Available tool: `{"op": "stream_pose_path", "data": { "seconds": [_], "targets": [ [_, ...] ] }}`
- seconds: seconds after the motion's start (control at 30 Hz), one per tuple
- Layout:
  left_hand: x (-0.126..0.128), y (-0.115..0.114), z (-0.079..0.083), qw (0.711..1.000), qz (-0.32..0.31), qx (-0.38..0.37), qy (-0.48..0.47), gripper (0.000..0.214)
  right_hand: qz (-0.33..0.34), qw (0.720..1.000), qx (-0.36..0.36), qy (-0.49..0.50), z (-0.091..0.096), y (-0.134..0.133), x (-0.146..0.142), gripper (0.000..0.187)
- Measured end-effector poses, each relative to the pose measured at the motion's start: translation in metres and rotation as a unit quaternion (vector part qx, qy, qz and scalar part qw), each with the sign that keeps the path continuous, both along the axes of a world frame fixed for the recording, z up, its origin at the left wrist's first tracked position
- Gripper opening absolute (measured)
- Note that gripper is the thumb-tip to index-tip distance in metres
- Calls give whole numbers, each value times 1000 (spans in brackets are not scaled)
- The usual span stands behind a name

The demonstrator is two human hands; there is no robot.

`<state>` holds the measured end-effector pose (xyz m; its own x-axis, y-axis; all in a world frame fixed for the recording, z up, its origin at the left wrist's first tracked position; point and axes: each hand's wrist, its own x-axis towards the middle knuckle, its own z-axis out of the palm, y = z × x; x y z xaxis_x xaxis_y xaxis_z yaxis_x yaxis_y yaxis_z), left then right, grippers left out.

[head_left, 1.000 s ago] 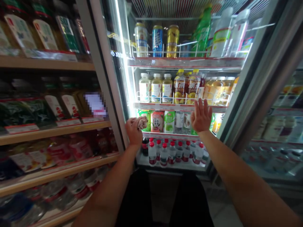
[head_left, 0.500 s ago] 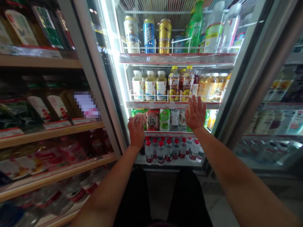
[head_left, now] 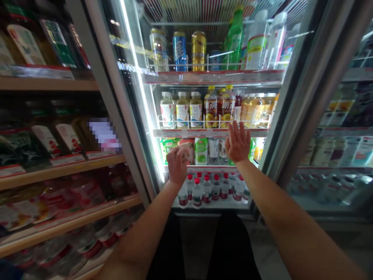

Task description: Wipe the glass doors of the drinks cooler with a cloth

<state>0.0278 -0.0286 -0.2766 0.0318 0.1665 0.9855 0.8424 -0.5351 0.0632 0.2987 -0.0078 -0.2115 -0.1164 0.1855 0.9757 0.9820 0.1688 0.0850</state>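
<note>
My left hand (head_left: 177, 165) is bent at the fingers around a pale, crumpled cloth (head_left: 185, 151), which is blurred and partly hidden. It is at the glass door (head_left: 198, 81) of a lit drinks cooler, in front of a red carton (head_left: 190, 157). Flat and with fingers stretched, my right hand (head_left: 238, 143) rests at the same glass, holding nothing. Behind its fingertips is the shelf edge (head_left: 204, 133) below the iced tea bottles (head_left: 211, 107). Between the two hands a green-and-white carton (head_left: 201, 151) shows through the glass.
Cans (head_left: 199, 50) and a green bottle (head_left: 235, 37) stand on the top shelf. Red-capped water bottles (head_left: 197, 192) fill the bottom. A metal door frame (head_left: 303, 105) rises at right. Wooden shelves (head_left: 58, 171) of drinks are on the left. My knees (head_left: 229, 245) are below.
My left hand has moved right across the glass, from the green pack to the red carton. My right hand stays flat at the same place on the glass. The view has shifted slightly.
</note>
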Motion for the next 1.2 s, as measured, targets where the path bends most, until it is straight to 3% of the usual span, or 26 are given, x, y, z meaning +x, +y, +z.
{"op": "stream_pose_path", "data": {
  "seconds": [0.1,0.17,0.37,0.43,0.6,0.67,0.83,1.0,1.07,1.2],
  "targets": [
    [14,-10,-24,996,-17,-21,89,35,10,1000,7,-2,-1,1,0,55],
    [21,-14,-30,992,-33,-38,118,35,9,1000,13,-6,-1,2,0,55],
    [43,-1,15,995,-55,-11,79,27,7,999,30,-12,-1,2,0,53],
    [52,-2,14,995,-51,-17,85,29,12,1000,22,-8,-1,2,0,53],
    [67,-13,-17,969,-93,-72,217,39,17,999,34,-11,-2,3,1,54],
    [72,-13,-11,970,-96,-69,212,37,16,999,37,-13,-2,4,1,55],
    [84,-6,20,986,-72,-21,150,37,20,999,29,-8,-3,5,1,55],
    [80,-13,1,971,-88,-42,219,33,17,1000,21,-5,-5,5,0,57],
    [74,-13,3,967,-87,-46,235,33,16,1000,7,2,-7,5,-1,58],
    [66,-3,34,983,-65,-3,169,30,12,1000,-1,4,-10,6,-2,59]
  ]
}}
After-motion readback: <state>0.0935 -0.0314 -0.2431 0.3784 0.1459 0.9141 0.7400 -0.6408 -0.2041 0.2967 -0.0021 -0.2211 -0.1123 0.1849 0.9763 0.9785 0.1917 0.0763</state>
